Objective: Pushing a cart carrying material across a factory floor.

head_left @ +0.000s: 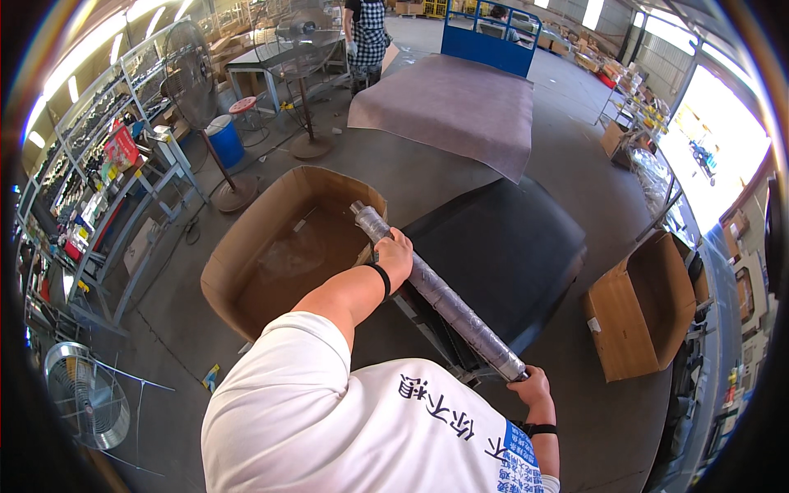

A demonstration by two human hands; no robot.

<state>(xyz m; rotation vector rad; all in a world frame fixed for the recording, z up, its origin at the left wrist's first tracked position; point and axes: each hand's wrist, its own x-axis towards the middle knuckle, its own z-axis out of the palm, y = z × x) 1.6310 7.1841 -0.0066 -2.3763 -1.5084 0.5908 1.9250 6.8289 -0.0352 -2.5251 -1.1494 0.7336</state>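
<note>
A long, silvery-grey cylinder (456, 308) that looks wrapped in clear plastic film slants across in front of me, its far end up to the left. My left hand (396, 255) is closed around it near that far end. At its near right end, my right hand (532, 386) grips it with fingers curled round the tip. Beyond and partly beneath the cylinder lies a broad black surface (501, 246) with a dark metal frame at its near side. To the left stands an open cardboard box (226, 267) holding a little clear plastic at the bottom.
A large brownish-mauve sheet (452, 103) lies past the black surface, before a blue frame (485, 51). Another open box (629, 333) sits at right. Pedestal fans (308, 146), a blue bin (224, 141) and loaded shelving (115, 189) occupy the left. A person (367, 41) stands at the back.
</note>
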